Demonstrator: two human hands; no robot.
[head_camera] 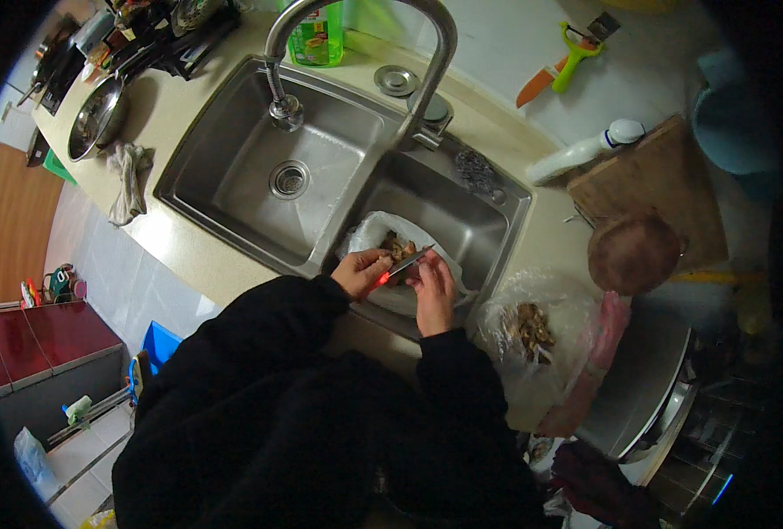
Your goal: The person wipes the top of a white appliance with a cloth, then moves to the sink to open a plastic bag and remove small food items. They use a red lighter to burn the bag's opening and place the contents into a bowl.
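Note:
My left hand [361, 272] is closed around the red handle of a small knife [410, 260], whose blade points up and to the right. On the other side of the blade is my right hand [434, 291], its fingers bent close to the metal; whether they pinch something small is not plain. Both hands are over the right sink basin [461, 221]. Beneath them a white plastic bag [373, 228] lies open, with brown pieces of food [399, 247] inside. To the right, a clear plastic bag [503, 304] on the counter holds more brown pieces [530, 334].
A curved faucet [445, 40] arches over the double sink. The left basin [246, 145] has a drain strainer. Steel wool [474, 170] sits on the sink's rim. A wooden cutting board [655, 178], a white bottle [583, 155] and pink rubber gloves [608, 330] are at the right, a metal bowl [97, 119] at the left.

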